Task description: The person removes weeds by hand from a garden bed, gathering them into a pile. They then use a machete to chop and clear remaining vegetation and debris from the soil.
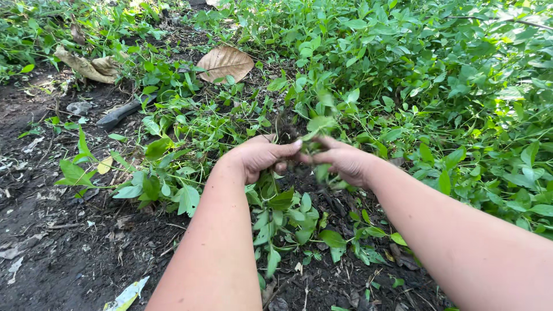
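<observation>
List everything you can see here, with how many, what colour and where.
Leafy weeds: many, green, covering the right and top.
Pulled weed clump: one, green, gripped between both hands.
Large dry leaf: one, brown, top centre.
Crumpled dry leaf: one, tan, top left.
Dark tool handle: one, black, left of centre on the ground.
Bare soil: dark, left and bottom.
Left hand: one, closed on the clump.
Right hand: one, closed on the clump.
</observation>
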